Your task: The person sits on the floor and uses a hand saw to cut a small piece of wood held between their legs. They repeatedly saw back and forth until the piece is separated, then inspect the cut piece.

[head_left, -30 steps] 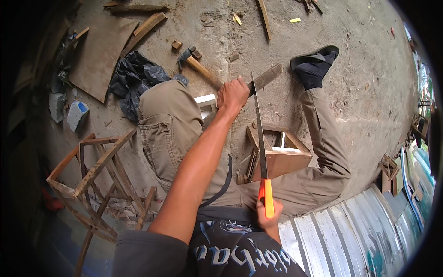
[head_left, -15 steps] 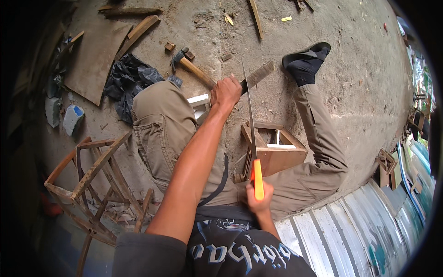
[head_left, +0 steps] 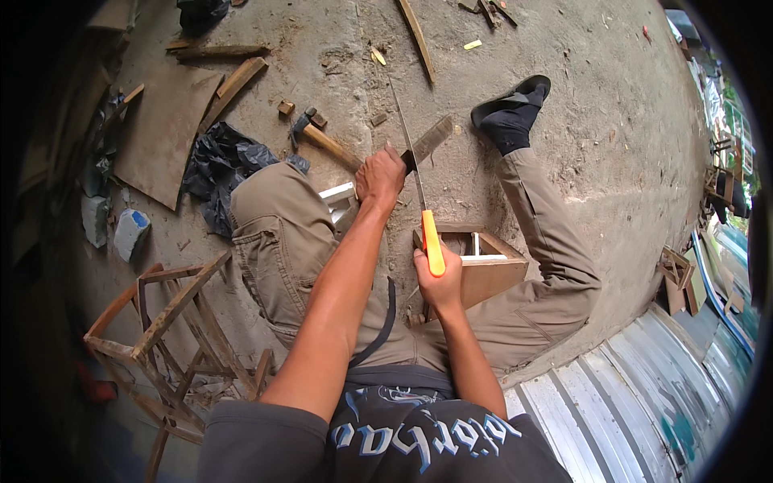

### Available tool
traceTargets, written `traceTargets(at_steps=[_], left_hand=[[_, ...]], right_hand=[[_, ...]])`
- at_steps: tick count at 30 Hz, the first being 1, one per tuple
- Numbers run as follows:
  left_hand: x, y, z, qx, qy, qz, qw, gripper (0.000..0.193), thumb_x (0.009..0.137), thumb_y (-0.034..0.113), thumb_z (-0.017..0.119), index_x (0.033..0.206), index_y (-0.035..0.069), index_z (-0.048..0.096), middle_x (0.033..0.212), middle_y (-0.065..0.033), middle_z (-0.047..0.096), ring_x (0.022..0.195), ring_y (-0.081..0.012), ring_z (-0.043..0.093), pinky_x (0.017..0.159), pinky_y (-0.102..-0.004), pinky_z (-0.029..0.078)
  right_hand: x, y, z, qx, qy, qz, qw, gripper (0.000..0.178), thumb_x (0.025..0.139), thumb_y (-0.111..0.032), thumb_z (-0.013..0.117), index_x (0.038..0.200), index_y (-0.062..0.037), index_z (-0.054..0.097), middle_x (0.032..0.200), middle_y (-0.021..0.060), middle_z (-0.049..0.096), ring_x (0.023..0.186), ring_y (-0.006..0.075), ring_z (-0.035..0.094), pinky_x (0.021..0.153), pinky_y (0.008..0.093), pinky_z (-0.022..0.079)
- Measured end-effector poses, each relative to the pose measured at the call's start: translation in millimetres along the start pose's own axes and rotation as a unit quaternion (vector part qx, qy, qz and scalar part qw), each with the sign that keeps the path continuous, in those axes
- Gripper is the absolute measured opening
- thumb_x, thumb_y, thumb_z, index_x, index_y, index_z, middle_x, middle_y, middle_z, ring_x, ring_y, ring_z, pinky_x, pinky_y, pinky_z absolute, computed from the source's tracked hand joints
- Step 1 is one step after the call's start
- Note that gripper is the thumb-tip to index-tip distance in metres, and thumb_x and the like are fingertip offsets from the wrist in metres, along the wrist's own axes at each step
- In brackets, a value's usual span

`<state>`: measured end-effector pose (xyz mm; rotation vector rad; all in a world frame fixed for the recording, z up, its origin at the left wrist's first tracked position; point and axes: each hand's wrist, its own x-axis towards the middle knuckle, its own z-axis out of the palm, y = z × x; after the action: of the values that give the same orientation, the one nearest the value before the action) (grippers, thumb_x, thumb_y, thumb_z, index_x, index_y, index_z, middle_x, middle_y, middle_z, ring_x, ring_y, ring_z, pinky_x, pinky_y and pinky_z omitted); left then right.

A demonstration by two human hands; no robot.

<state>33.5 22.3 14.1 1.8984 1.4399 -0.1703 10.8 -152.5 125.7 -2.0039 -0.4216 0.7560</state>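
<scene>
My right hand [head_left: 442,278] is closed round the orange handle of a handsaw [head_left: 432,245], whose thin blade points away from me. The blade crosses a short wooden board [head_left: 433,138]. My left hand [head_left: 381,175] is closed on the near end of that board, just left of the blade. Beyond my left hand, a hammer [head_left: 326,143] with a wooden handle lies on the ground. Under the saw handle and to its right stands a small wooden frame box [head_left: 493,270], beside my bent leg. A white piece [head_left: 338,193] shows partly behind my left forearm.
A wooden stool frame [head_left: 165,322] lies at the left. Crumpled black plastic [head_left: 221,165], a flat panel [head_left: 157,129] and loose wood strips [head_left: 417,40] lie on the rough ground. Corrugated metal sheet [head_left: 612,402] lies at the lower right, with piled scraps [head_left: 684,282] beyond it.
My right hand has pushed the saw forward, away from my body, so its handle is farther out. My left hand still holds the board. The whole view has shifted slightly.
</scene>
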Motion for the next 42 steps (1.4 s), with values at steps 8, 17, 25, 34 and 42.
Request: traceTargets(at_steps=[8, 17, 25, 34, 42], left_hand=[[-3.1, -0.5, 0.6, -0.02, 0.048, -0.017, 0.999, 0.053, 0.096, 0.034, 0.038, 0.082, -0.004, 0.071, 0.088, -0.0284, 0.066, 0.081, -0.0446, 0.066, 0.075, -0.0498, 0.051], [-15.6, 7.4, -3.7, -0.019, 0.015, -0.054, 0.998, 0.052, 0.095, 0.035, 0.037, 0.087, -0.003, 0.071, 0.093, -0.0287, 0.065, 0.09, -0.0455, 0.064, 0.082, -0.0524, 0.049], [-22.2, 4.3, -0.8, -0.021, 0.009, -0.049, 0.999, 0.051, 0.095, 0.034, 0.038, 0.083, -0.002, 0.071, 0.084, -0.0268, 0.066, 0.081, -0.0465, 0.065, 0.075, -0.0525, 0.052], [-18.0, 1.8, 6.8, -0.024, 0.046, -0.014, 0.999, 0.047, 0.096, 0.027, 0.04, 0.069, 0.001, 0.069, 0.077, -0.025, 0.066, 0.07, -0.0419, 0.066, 0.065, -0.0494, 0.053], [-18.4, 1.4, -3.4, -0.042, -0.028, -0.056, 0.997, 0.051, 0.098, 0.032, 0.035, 0.081, 0.0, 0.071, 0.083, -0.0273, 0.066, 0.08, -0.0437, 0.066, 0.072, -0.0497, 0.053]], right_hand=[[4.8, 10.4, -7.9, 0.036, -0.021, 0.014, 0.999, 0.032, 0.087, -0.017, 0.067, 0.065, -0.0004, 0.052, 0.051, 0.0052, 0.046, 0.048, 0.0107, 0.04, 0.046, 0.0313, 0.035], [-8.3, -8.5, -7.2, 0.003, -0.004, -0.007, 1.0, 0.032, 0.086, -0.022, 0.07, 0.071, 0.0005, 0.054, 0.054, 0.009, 0.048, 0.048, 0.0152, 0.042, 0.048, 0.0333, 0.037], [-145.9, -20.4, -64.6, -0.084, 0.041, 0.054, 0.994, 0.014, 0.088, -0.009, 0.065, 0.081, 0.003, 0.066, 0.054, 0.0087, 0.053, 0.048, 0.0124, 0.053, 0.049, 0.0296, 0.042], [44.4, -26.2, 6.3, -0.073, 0.041, 0.0, 0.997, 0.027, 0.089, -0.012, 0.062, 0.068, 0.0038, 0.055, 0.051, 0.0053, 0.046, 0.048, 0.0091, 0.038, 0.045, 0.0307, 0.034], [-135.1, -85.9, -74.3, -0.114, 0.022, 0.141, 0.983, 0.013, 0.086, -0.003, 0.059, 0.078, 0.0064, 0.063, 0.059, 0.004, 0.056, 0.054, 0.0086, 0.051, 0.051, 0.0252, 0.041]])
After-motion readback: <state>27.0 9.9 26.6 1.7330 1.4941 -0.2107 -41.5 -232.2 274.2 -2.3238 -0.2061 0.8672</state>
